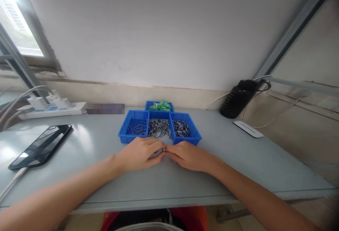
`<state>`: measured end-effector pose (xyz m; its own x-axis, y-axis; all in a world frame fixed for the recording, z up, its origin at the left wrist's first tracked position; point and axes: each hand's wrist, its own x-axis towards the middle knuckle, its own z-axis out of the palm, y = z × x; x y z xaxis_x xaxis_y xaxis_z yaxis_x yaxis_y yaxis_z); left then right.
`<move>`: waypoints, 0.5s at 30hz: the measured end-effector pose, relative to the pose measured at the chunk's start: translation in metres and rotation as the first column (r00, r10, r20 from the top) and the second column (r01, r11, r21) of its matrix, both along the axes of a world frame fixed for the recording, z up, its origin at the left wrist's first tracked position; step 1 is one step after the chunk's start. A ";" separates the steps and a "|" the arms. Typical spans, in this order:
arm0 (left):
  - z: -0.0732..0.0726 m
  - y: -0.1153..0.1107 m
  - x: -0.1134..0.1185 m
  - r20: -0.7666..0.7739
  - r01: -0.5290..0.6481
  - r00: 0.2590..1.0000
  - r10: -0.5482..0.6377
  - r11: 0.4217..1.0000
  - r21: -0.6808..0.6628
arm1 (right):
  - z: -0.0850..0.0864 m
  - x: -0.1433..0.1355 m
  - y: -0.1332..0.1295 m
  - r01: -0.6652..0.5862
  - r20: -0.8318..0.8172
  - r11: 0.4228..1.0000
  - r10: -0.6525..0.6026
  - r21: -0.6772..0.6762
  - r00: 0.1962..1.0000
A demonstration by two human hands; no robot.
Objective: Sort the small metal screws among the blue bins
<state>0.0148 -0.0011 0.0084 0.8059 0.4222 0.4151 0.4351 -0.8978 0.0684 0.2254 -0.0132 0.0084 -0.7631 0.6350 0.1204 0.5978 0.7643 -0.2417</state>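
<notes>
My left hand (143,154) and my right hand (188,156) meet just in front of the blue bins, each with its fingers pinched together. A small shiny metal piece (164,150) is held between their fingertips; it shows nearly end-on, too small to tell its exact kind. Behind the left hand, a blue bin (124,136) has some thin metal screw-like pieces (139,128) scattered inside. The right-hand blue bin (196,135) carries a denser heap of similar pieces (181,128). Between these two bins lies a loose pile of metal pieces (159,127) on the table.
A third blue bin (159,115) at the back contains green plastic wrapping (162,105). On the left are a phone (42,146) with a cable and a power strip (76,109). To the right stand a black bottle (237,100) and a flat white device (248,129).
</notes>
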 end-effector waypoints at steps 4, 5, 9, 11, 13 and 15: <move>0.000 0.000 0.000 -0.012 0.026 1.000 -0.026 0.999 0.030 | 0.001 0.000 0.000 0.007 -0.011 1.000 -0.007 0.003 1.000; 0.001 -0.001 0.000 -0.020 0.019 1.000 -0.018 0.999 0.032 | 0.002 -0.001 0.000 0.011 -0.013 1.000 -0.011 0.005 1.000; 0.002 0.000 -0.001 -0.128 -0.037 0.991 0.038 0.999 0.007 | 0.007 -0.001 -0.001 0.034 0.014 0.999 -0.035 0.042 0.999; 0.001 0.001 0.000 -0.188 -0.045 0.981 0.042 0.999 -0.013 | 0.008 -0.001 -0.002 0.042 0.022 0.996 -0.044 0.079 0.999; -0.001 0.001 0.000 -0.225 -0.043 0.974 0.036 0.999 -0.027 | 0.007 -0.001 -0.003 0.030 0.008 0.994 -0.031 0.103 0.999; -0.002 0.001 0.001 -0.246 -0.045 0.969 0.035 0.998 -0.035 | 0.006 -0.001 -0.003 0.008 -0.012 0.992 -0.007 0.126 1.000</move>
<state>0.0158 -0.0002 0.0066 0.8632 0.4680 0.1893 0.4782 -0.8782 -0.0091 0.2246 -0.0164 0.0143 -0.7565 0.6199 0.2083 0.6013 0.7846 -0.1510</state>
